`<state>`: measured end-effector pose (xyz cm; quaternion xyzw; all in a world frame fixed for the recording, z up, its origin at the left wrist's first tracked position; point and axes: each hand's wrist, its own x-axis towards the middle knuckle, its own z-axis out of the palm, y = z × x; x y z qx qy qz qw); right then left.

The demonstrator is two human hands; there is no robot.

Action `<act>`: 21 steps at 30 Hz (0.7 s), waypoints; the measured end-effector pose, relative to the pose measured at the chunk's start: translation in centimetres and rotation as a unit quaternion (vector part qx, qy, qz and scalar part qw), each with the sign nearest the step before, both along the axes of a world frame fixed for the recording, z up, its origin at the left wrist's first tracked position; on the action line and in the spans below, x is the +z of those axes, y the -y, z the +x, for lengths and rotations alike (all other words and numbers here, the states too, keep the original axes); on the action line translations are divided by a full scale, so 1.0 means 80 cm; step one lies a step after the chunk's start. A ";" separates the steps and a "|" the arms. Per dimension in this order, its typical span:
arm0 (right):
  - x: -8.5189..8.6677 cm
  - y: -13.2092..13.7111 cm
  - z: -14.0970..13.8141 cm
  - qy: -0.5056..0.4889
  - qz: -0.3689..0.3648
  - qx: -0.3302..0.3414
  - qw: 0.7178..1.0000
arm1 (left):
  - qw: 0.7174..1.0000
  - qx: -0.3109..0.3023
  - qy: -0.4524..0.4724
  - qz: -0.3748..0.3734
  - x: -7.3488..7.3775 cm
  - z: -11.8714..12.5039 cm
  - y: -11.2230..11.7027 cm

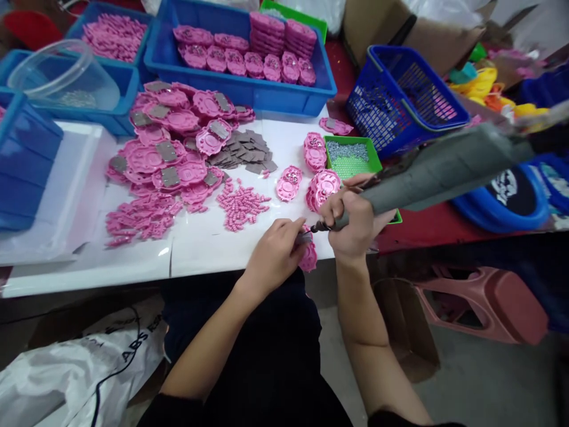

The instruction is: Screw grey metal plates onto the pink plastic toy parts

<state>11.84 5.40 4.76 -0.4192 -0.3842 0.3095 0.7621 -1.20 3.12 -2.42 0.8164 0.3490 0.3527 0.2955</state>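
My right hand (353, 222) is closed around a grey electric screwdriver (427, 172), its bit pointing left. The bit's tip meets a pink plastic part (309, 258) at the table's front edge. My left hand (278, 249) grips that part from the left, fingers pressed on a grey plate on it; the fingertips partly hide the contact. Just beyond lie several similar pink parts (288, 183) with shiny screws or metal bits. Behind my right hand a green tray (355, 155) holds many small screws.
A pile of pink parts (173, 154), grey metal plates (246, 151) and small pink pieces (242, 204) cover the table's left and middle. A blue bin (249, 89) of stacked pink parts and a blue basket (377, 101) stand behind. A pink stool (489, 302) is at right.
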 end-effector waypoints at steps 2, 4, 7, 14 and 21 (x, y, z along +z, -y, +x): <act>0.001 0.008 0.004 0.000 0.005 -0.026 1.000 | 0.999 -0.020 0.013 0.034 0.000 0.005 0.004; 0.004 0.017 0.009 0.020 0.008 -0.035 0.999 | 0.998 -0.027 0.012 0.048 0.000 0.011 0.008; 0.018 0.030 0.022 0.040 0.014 -0.068 0.997 | 0.999 -0.015 -0.012 0.035 0.001 0.017 0.011; 0.048 0.012 0.096 0.033 0.043 -0.204 0.977 | 0.996 -0.019 -0.030 0.081 0.004 0.017 0.013; 0.027 -0.037 0.145 0.032 0.019 -0.264 0.964 | 0.993 -0.033 -0.063 0.097 0.007 0.005 0.013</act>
